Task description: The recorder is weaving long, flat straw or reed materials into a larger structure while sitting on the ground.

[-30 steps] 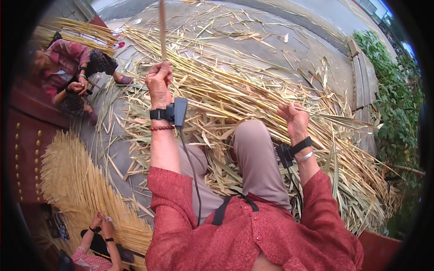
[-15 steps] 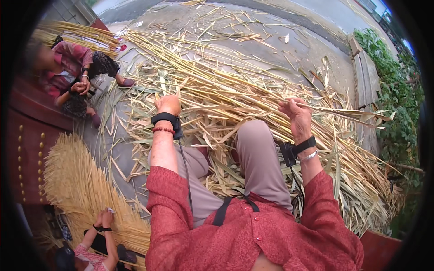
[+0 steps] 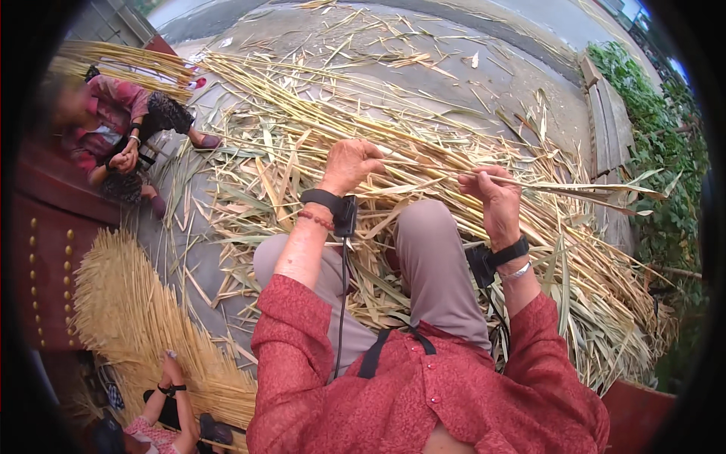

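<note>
My right hand (image 3: 493,198) is closed around a thin reed stalk. Its dry leafy end (image 3: 597,188) sticks out past the hand to the right. Over the pile and to the left, my left hand (image 3: 350,164) has its thumb and fingers pinched together, apparently on the same stalk, though the pile behind makes the contact hard to see. Beneath both hands lies a large heap of long yellow reed stalks (image 3: 318,113), mixed with stripped dry leaves (image 3: 257,189) around my feet and knees.
At the upper left a person (image 3: 125,129) sits beside more stalks (image 3: 128,64). Lower left, another person (image 3: 162,408) works at a spread of pale peeled stalks (image 3: 144,303). A red studded door (image 3: 49,265) stands left; planks (image 3: 609,129) and green plants (image 3: 658,159) line the right.
My left hand has moved right, from the left part of the pile toward my right hand. The right hand has shifted only slightly and still holds the leafy stalk.
</note>
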A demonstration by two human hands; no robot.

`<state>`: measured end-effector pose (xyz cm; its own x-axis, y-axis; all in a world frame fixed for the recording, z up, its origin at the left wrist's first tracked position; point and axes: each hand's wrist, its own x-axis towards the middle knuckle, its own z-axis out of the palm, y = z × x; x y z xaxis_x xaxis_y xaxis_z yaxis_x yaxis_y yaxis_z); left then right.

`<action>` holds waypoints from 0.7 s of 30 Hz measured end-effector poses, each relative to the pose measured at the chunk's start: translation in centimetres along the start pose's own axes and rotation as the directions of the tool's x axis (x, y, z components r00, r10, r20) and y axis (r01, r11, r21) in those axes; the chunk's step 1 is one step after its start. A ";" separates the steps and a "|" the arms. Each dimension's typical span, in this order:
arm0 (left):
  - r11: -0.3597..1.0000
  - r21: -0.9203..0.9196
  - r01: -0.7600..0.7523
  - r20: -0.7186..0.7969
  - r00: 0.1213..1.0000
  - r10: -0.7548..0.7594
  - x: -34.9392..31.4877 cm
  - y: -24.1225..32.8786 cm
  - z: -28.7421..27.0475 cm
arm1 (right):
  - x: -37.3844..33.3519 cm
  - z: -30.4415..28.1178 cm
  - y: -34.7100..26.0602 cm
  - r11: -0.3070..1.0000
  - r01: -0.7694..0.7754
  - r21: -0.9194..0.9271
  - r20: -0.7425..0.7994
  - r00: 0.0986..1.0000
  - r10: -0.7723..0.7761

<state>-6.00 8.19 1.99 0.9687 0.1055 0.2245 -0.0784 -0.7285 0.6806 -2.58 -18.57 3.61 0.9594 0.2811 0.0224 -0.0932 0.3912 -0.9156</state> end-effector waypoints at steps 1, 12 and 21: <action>0.999 -0.054 0.011 0.003 1.000 -0.011 0.0 0.0 0.0 | 0.0 -0.1 0.1 1.000 -0.002 0.007 -0.007 1.000 0.002; 0.933 -0.343 0.109 0.063 0.994 -0.093 -0.2 -2.0 0.4 | -0.1 -0.6 1.2 0.999 -0.022 0.033 0.000 1.000 0.022; 0.701 -0.693 0.168 -0.040 0.962 -0.270 0.1 -2.0 -0.8 | -0.5 -2.3 2.2 0.997 -0.056 0.062 -0.076 0.995 0.061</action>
<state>-5.92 10.19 1.26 0.9439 0.3248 0.0601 -0.0552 -0.0242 0.9982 -2.68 -19.85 0.63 0.9695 0.2369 -0.0637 -0.1630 0.4282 -0.8888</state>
